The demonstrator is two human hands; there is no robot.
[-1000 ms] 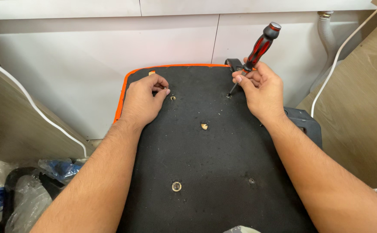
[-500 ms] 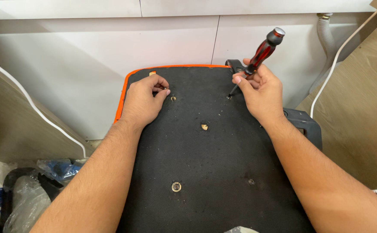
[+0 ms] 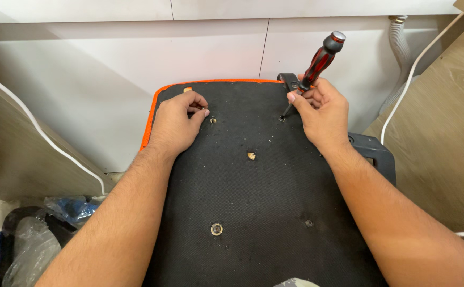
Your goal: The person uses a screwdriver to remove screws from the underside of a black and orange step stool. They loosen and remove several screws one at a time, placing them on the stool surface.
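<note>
Right hand (image 3: 323, 109) is gripping the red-black screwdriver (image 3: 319, 59), tip sitting in the screw hole (image 3: 281, 118) near the black seat panel (image 3: 253, 196)'s far right corner; handle is tilting slightly differently than before. Left hand (image 3: 176, 122) is staying curled, pinching something small, by the far-left hole (image 3: 213, 120).

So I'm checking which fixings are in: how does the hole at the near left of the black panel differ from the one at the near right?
The near-left hole has a pale metal ring around it and looks larger; the near-right hole is dark, smaller and has no pale ring showing. The near-left hole stands out against the black panel, while the near-right one nearly blends in. Both lie flush in the panel, with no hand or tool on them.
</note>
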